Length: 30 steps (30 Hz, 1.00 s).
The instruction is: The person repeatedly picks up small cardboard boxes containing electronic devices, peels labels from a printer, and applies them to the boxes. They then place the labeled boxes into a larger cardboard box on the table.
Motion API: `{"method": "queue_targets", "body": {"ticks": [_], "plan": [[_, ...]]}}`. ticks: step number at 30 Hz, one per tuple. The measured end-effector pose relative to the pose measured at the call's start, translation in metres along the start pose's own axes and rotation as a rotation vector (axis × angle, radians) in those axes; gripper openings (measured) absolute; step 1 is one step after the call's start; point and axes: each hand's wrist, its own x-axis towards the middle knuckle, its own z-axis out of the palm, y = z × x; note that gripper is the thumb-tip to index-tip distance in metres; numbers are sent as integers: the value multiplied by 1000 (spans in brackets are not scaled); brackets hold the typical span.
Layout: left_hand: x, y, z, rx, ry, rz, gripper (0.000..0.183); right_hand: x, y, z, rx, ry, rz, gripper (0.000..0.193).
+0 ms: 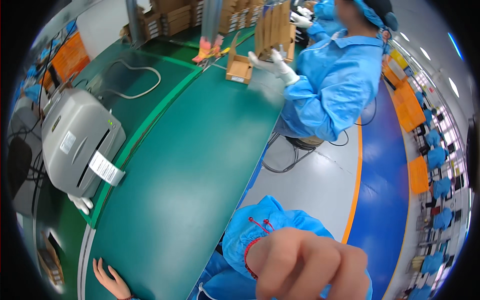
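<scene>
My left hand (113, 283) rests on the green worktop (170, 165) at the lower left, fingers spread and holding nothing. Close to the camera, my right hand (311, 265) is raised with its fingers curled in. Its palm side is hidden, so whatever it may hold does not show. A red cord bracelet (250, 256) circles that wrist above a blue sleeve. Ahead of my left hand stands a grey label printer (80, 145), and a printed white label strip (106, 169) hangs out of its slot. A white glove (80, 203) lies at the printer's base.
Across the belt, a co-worker in a blue coat (335, 85) reaches white-gloved hands (275, 66) toward an open cardboard box (239, 69). Stacked cartons (175, 20) stand at the back. A pale cable (145, 93) loops behind the printer. Black cables (290, 162) lie on the floor.
</scene>
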Motion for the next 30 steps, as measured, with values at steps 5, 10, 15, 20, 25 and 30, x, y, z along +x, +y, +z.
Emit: {"method": "queue_targets", "body": {"ticks": [5,10,15,20,25,30], "plan": [[8,19,-1,9,63,123,29,-20,-4,-3,-356,-7,172,6],[12,47,-20,85,92,211,30,-67,36,-13,-577,-494,659,8],[14,51,-24,168,40,237,32,-125,38,-56,-956,-983,799,21],[12,48,-23,195,36,246,33,-94,26,-95,-1297,-681,682,22],[17,63,-34,285,-5,303,33,-89,32,-112,-1459,-523,702,27],[14,62,-26,206,13,300,29,-140,39,-125,-1647,-658,994,46]]}}
